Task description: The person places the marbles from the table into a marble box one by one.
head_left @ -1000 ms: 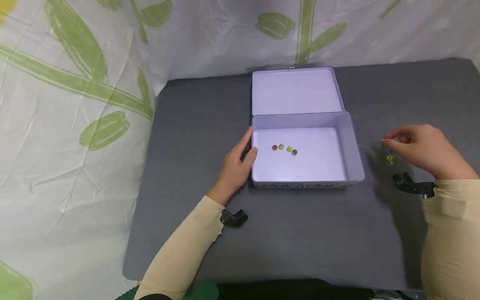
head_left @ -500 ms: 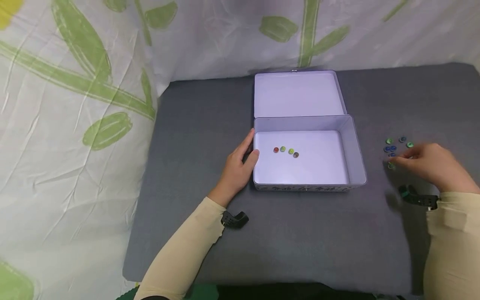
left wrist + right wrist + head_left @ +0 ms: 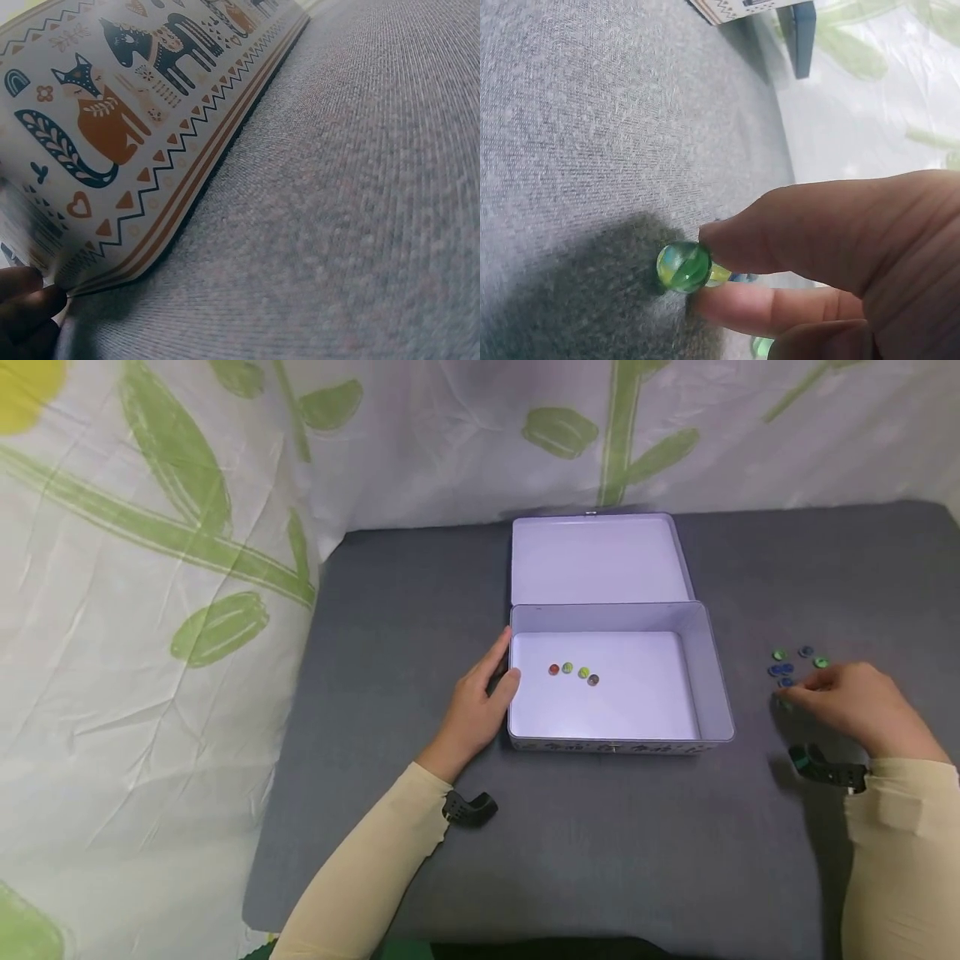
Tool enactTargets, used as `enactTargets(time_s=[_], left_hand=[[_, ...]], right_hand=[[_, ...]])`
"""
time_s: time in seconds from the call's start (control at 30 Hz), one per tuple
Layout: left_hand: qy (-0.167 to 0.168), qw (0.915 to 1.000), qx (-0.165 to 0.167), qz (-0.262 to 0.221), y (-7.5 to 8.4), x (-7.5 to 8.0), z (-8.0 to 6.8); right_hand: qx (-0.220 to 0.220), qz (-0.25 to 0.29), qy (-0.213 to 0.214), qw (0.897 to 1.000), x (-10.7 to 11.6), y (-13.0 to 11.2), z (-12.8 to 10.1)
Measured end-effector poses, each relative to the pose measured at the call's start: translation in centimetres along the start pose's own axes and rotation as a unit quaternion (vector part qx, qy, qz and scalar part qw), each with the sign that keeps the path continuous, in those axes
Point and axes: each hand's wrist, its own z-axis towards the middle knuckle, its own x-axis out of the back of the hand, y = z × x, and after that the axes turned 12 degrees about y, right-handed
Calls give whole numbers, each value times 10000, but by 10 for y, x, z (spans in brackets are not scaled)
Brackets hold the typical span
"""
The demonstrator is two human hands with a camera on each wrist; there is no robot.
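Note:
My left hand [image 3: 471, 714] rests against the left wall of an open tin box [image 3: 622, 746], thumb at its rim and fingers along the outside. Several marbles [image 3: 567, 667] lie on its white floor, towards the left. The left wrist view shows the box's printed side [image 3: 97, 112] with a fox and a horse, my fingertips [image 3: 34, 307] at its corner. Right of the box, my right hand [image 3: 855, 706] has thumb and index finger pinched around a marble low over the table. A green glass marble [image 3: 684, 266] shows at those fingertips, with a yellowish one [image 3: 718, 275] just behind.
Several blue and green marbles [image 3: 782, 669] lie on the grey tabletop [image 3: 600, 843] beyond the right fingertips. The box lid [image 3: 600, 558] is folded back flat behind the box. A white leaf-patterned cloth [image 3: 450, 443] hangs along the back and left.
My right hand has come down and towards me onto the nearest marbles, uncovering the blue and green ones behind. The left hand stays on the box; the view has tilted slightly up.

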Motion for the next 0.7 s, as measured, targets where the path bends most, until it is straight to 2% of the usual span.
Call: enactTargets(time_s=[0.3, 0.43, 0.7], left_hand=[[23, 10000, 10, -26, 2, -1, -1], [20, 10000, -49, -54, 1, -1, -1], [51, 9999, -90, -50, 0, -1, -1]], right_hand=[[-19, 68, 477, 9988, 1, -12, -5], [-71, 84, 591, 9982, 5, -23, -7], [117, 315, 753, 9966, 14, -48, -4]])
